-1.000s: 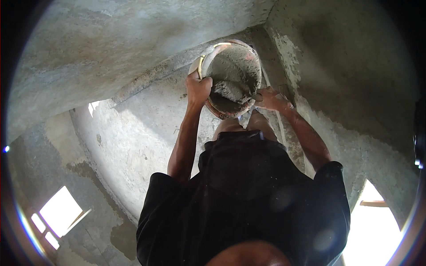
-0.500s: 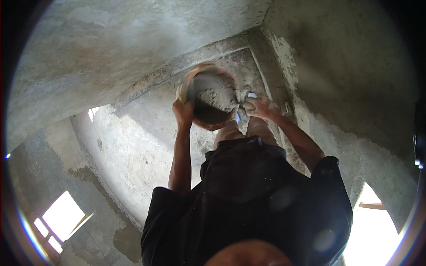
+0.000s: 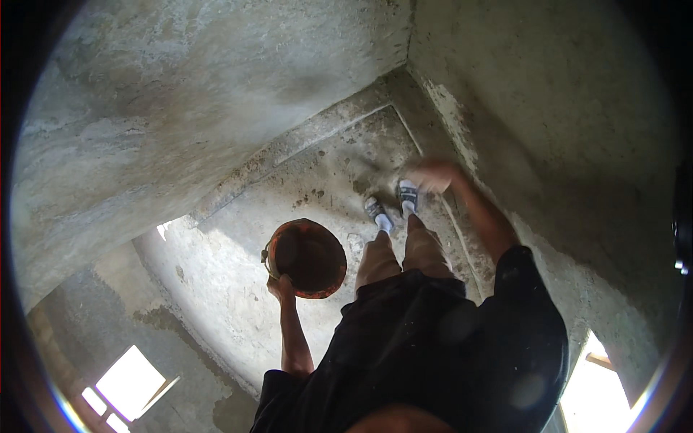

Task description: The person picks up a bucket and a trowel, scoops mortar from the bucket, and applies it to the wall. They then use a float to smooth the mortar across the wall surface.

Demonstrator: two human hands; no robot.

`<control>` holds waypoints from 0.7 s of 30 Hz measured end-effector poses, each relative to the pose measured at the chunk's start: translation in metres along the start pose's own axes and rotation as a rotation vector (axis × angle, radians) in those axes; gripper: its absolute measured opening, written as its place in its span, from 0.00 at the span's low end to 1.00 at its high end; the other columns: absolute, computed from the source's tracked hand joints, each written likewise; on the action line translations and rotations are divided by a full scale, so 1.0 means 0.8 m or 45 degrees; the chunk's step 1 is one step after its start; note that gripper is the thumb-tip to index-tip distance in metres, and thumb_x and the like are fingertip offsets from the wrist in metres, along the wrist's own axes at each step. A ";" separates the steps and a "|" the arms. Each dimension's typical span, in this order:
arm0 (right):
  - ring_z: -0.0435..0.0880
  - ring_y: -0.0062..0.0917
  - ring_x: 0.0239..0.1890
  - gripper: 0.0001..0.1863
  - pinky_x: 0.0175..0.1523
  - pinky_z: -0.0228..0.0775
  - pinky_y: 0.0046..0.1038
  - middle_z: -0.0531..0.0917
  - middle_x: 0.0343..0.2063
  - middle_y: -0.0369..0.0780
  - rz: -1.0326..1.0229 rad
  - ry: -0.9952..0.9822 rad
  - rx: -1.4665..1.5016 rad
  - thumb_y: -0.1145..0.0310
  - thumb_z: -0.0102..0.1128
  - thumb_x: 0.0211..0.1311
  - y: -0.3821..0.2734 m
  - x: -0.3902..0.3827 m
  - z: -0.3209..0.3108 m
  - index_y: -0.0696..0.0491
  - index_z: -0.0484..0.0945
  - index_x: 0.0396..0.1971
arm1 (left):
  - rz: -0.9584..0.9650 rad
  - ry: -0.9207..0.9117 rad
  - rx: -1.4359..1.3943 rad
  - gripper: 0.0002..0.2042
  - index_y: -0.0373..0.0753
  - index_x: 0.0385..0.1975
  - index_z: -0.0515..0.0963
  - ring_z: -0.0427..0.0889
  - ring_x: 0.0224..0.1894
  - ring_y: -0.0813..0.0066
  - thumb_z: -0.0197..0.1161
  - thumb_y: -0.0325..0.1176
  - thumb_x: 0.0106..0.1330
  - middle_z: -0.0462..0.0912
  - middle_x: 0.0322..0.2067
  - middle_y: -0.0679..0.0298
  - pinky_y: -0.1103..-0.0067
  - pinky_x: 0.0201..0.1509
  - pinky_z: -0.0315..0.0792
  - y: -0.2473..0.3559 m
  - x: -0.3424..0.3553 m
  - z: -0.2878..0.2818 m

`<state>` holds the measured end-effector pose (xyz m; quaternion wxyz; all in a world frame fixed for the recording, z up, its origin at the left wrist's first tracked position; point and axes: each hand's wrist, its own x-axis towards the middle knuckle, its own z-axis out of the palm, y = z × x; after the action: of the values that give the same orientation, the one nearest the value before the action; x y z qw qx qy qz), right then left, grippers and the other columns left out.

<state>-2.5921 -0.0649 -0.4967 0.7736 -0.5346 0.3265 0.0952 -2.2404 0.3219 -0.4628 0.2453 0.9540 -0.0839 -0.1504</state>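
Observation:
Out to my left, a round reddish-brown bucket [image 3: 333, 268] is tilted so that its dark inside faces up toward me. My left hand [image 3: 280, 286] is closed on its rim at the near left side. No grey mix shows in the bucket, though its bottom is in deep shadow. My right hand [image 3: 433, 175] is over my right foot, apart from the bucket. Motion smears its fingers, so what they do or hold is hidden.
My feet in sandals and white socks [image 3: 408, 193] stand on a rough concrete floor [image 3: 224, 274] with dark splotches. A raised ledge [image 3: 310, 141] runs along the far wall. Plastered walls [image 3: 563, 123] rise close on the right and ahead. Bright openings [image 3: 130, 382] show at lower left and right.
The bucket has swung left and toward me, away from my right hand. Crumbly grey mix visible in it before no longer shows. My right hand has let go of or left the bucket's edge.

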 end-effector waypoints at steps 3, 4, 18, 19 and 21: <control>0.73 0.20 0.30 0.21 0.36 0.69 0.28 0.74 0.30 0.37 0.423 0.678 0.904 0.53 0.51 0.54 0.128 0.015 -0.171 0.53 0.69 0.41 | -0.024 -0.172 0.150 0.12 0.25 0.20 0.72 0.73 0.20 0.67 0.51 0.25 0.33 0.76 0.19 0.55 0.71 0.25 0.67 -0.014 0.004 -0.014; 0.73 0.20 0.29 0.24 0.33 0.70 0.27 0.74 0.30 0.38 0.370 0.728 0.547 0.51 0.51 0.54 0.066 -0.031 -0.161 0.53 0.67 0.44 | -0.042 -0.101 0.058 0.12 0.25 0.21 0.72 0.73 0.21 0.69 0.51 0.26 0.35 0.76 0.18 0.56 0.72 0.24 0.67 0.000 -0.004 -0.015; 0.77 0.26 0.23 0.15 0.31 0.71 0.26 0.76 0.21 0.40 -0.644 1.028 -1.421 0.59 0.53 0.52 0.076 -0.046 0.175 0.54 0.72 0.34 | 0.256 -0.420 -0.335 0.10 0.26 0.21 0.71 0.68 0.17 0.77 0.52 0.28 0.39 0.72 0.14 0.63 0.76 0.20 0.64 0.163 -0.039 0.054; 0.77 0.26 0.23 0.15 0.31 0.71 0.26 0.76 0.21 0.40 -0.655 1.000 -1.442 0.59 0.53 0.52 0.074 -0.043 0.180 0.54 0.72 0.34 | 0.341 -0.434 -0.391 0.10 0.27 0.21 0.71 0.68 0.16 0.77 0.52 0.27 0.40 0.71 0.13 0.64 0.77 0.20 0.63 0.170 -0.040 0.058; 0.75 0.29 0.32 0.18 0.35 0.70 0.29 0.74 0.30 0.42 -0.349 0.892 -1.572 0.60 0.52 0.52 0.060 -0.031 0.173 0.54 0.68 0.41 | 0.449 -0.419 -0.304 0.10 0.27 0.21 0.72 0.70 0.17 0.76 0.52 0.28 0.40 0.71 0.13 0.63 0.76 0.20 0.64 0.190 -0.041 0.063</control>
<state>-2.5792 0.0830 -0.4880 0.1855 -0.9094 0.3721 -0.0126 -2.3011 0.1757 -0.4215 0.3615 0.8517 -0.2693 -0.2673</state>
